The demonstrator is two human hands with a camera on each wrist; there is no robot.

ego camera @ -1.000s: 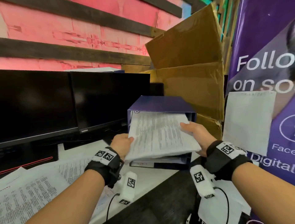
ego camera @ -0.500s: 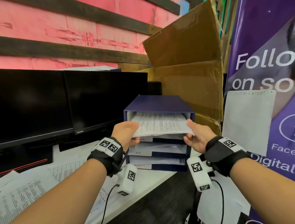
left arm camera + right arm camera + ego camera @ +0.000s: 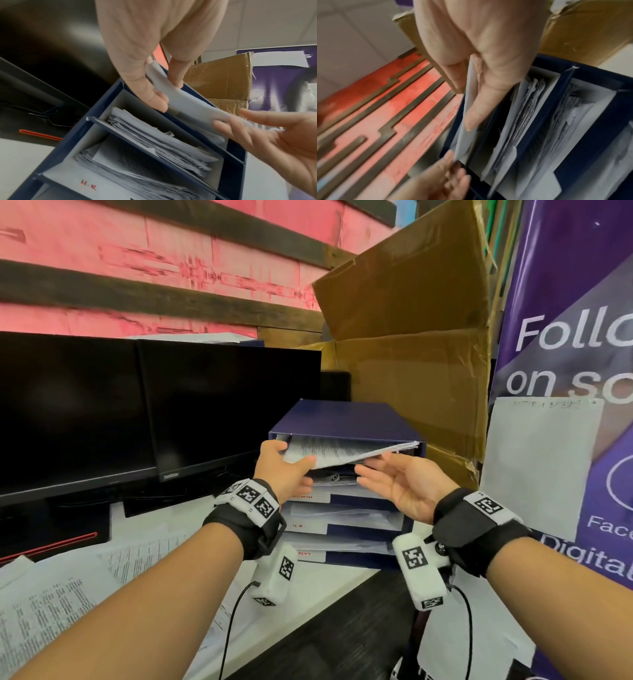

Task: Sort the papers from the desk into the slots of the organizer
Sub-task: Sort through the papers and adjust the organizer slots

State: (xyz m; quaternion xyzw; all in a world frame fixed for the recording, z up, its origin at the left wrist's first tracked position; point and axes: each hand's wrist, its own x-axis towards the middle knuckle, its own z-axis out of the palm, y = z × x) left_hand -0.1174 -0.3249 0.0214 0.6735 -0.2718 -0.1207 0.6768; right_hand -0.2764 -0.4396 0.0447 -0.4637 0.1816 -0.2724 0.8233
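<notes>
Head view: your left hand and right hand meet at the mouth of the top slot of the blue organizer, which stands on the white surface to the right of two dark monitors and in front of a cardboard box. The sheaf of papers is partly inside that top slot, its near edge projecting and sloping down toward the left. To finish this insertion well, level the sheaf so that its leading corners clear the slot's side walls, then push it in flat and evenly from both near corners; a skewed push would probably buckle the sheets or catch them on the papers already filed below. Your left hand pinches the near-left corner of the sheaf, thumb on top and fingers curled beneath, as the left wrist view confirms. Your right hand is held palm up with its fingers nearly straight and spread wide; in the right wrist view one finger lies along the underside of the sheaf, supporting it rather than gripping. The three lower slots already hold papers, one of them on a tab marked "H.R". More printed sheets lie on the near-left part of the surface, so by this evidence the sorting is unfinished.
</notes>
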